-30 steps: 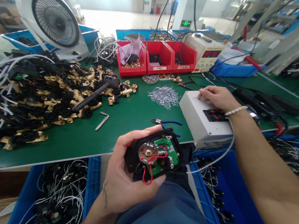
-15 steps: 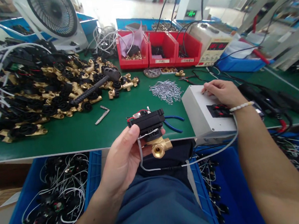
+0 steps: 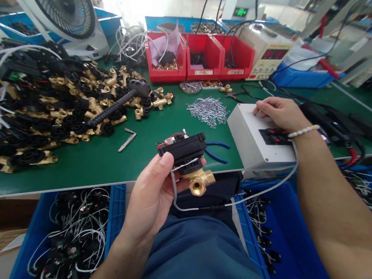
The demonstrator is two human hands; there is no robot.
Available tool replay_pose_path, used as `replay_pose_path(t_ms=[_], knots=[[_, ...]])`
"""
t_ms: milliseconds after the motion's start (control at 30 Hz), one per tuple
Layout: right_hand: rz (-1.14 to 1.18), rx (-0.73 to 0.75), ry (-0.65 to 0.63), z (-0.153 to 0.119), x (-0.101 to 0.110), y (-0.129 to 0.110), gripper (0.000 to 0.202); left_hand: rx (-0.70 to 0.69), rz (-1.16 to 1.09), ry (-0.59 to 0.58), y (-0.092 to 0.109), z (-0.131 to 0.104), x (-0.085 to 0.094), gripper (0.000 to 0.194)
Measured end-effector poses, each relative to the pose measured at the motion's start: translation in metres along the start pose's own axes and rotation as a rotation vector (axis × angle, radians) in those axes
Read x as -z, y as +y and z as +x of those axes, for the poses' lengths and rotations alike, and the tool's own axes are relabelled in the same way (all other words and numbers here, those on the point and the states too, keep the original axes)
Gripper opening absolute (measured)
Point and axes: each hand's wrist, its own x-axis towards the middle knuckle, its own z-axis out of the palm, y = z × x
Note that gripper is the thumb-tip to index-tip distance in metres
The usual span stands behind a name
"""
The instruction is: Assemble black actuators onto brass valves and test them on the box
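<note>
My left hand (image 3: 154, 186) is wrapped round a black actuator with a brass valve body (image 3: 198, 182), over the table's front edge. A grey cable (image 3: 260, 197) hangs from it and runs to the grey box (image 3: 250, 137) at the right. On top of that box rests my right hand (image 3: 277, 112), fingers pinched on a small switch lever (image 3: 256, 111); the fingertips partly hide it. Blue-handled pliers (image 3: 218, 151) lie just behind the valve unit.
Brass valves and black parts (image 3: 71, 106) are heaped at the left, a hammer (image 3: 117, 104) on them. Metal clips (image 3: 207, 111), red bins (image 3: 203, 59), a power supply (image 3: 268, 52) and a fan (image 3: 69, 19) stand behind. Blue crates (image 3: 114, 216) sit below the table edge.
The view has shifted slightly, so the table and bins sit a little differently in the picture. Both hands keep the same grip and place.
</note>
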Motion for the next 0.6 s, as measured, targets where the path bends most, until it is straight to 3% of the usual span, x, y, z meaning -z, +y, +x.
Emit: replay_pose_path(t_ms=[367,600], knots=[[-0.003,-0.024,0.023,-0.0002,-0.0012,-0.0023,0.025,0.000,-0.079,-0.031,0.0003,-0.0015,-0.0013,0.042],[-0.015,-0.031,0.033,-0.0023,-0.0020,-0.0081,0.025,-0.021,-0.160,0.025,0.0027,0.0003,-0.0033,0.031]])
